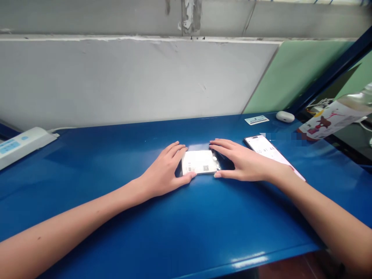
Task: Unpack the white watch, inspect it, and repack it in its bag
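Note:
A small flat white packet [200, 161] with printed codes, in clear wrap, lies on the blue table [186, 224]. My left hand [165, 170] rests at its left edge, fingers curved over the far corner and thumb at the near edge. My right hand [241, 161] lies at its right edge, fingers stretched over the far side and thumb at the near corner. Both hands clasp the packet from the sides while it stays flat on the table.
A lit smartphone [271, 153] lies just right of my right hand, partly under my wrist. Further back are a small label card [256, 119] and a white earbud case [285, 116]. A white power strip [20, 145] sits far left. A printed bag [334, 116] lies at right.

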`<state>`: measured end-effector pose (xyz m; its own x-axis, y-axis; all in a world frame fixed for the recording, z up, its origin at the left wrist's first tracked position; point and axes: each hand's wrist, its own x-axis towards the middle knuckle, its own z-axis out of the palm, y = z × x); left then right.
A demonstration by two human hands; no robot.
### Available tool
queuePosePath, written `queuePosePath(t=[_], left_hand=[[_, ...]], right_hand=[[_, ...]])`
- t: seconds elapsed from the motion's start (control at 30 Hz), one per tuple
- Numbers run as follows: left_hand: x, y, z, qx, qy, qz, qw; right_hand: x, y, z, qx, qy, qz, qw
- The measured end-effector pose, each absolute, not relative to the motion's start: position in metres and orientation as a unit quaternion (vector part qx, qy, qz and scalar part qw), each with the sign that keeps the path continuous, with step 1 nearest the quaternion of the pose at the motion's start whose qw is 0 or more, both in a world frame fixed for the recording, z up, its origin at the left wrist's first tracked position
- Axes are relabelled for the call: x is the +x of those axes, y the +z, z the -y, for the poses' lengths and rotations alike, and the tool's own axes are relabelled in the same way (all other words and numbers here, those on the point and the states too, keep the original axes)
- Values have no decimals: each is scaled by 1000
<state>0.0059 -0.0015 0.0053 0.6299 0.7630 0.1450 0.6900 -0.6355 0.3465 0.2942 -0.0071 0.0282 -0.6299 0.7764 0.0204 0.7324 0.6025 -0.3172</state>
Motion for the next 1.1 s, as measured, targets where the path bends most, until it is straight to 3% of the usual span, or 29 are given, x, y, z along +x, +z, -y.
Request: queuePosePath(t=[0.33, 1.1], left_hand=[[6, 3, 1, 887, 147, -431, 80], [6, 1, -1, 883, 158, -428, 110]], right_hand=[[294, 25, 3, -447, 169, 876, 66], [292, 21, 1, -435, 125, 888, 81]])
